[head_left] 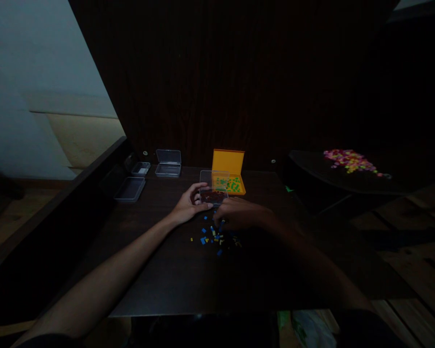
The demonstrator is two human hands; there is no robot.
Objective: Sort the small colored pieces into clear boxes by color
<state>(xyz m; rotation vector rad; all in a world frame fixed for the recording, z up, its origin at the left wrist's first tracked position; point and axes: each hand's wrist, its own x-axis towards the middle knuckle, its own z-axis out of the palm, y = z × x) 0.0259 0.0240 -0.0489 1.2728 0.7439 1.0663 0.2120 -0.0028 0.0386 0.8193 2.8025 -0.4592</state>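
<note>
Head view — clear box (pixel 213 195), open, dark pieces inside.

I count four clear boxes on my worktop (pixel 174 275): a near clear box (pixel 213 195), a lidded clear box (pixel 168 163), a small clear box (pixel 140 168) and a flat clear box (pixel 129 189). There is one orange box (pixel 228 162) and, on a second table (pixel 311 170), one heap of pink and yellow pieces (pixel 350 161). The loose blue and yellow pieces (pixel 213 237) are too small and too many to count.
</note>
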